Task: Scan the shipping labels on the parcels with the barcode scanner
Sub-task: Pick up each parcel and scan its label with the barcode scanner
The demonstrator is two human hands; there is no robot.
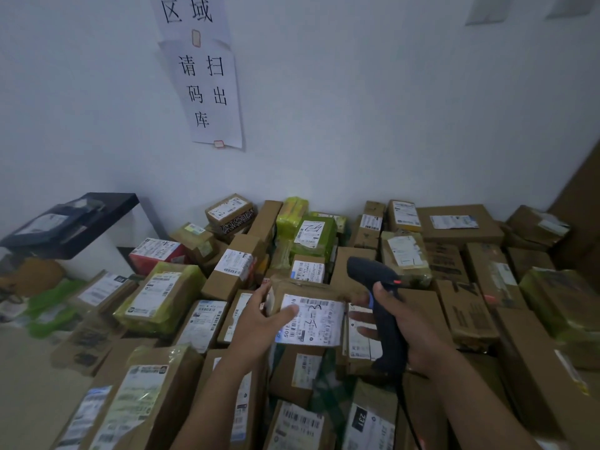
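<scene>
White wall (357, 108) behind, parcels (459, 222) everywhere. My left grip (259, 323) clutched a labelled box (321, 323), right grip (418, 329) was wrapped round the scanner (367, 271).

Parcels (162, 297) piled against the wall (357, 108); scanner (370, 271) right of the held parcel (316, 323)

Dim, bluish light w/ soft blur, fisheye warp at edges.

Paper notices (207, 92) hang on the white wall (373, 108).
</scene>
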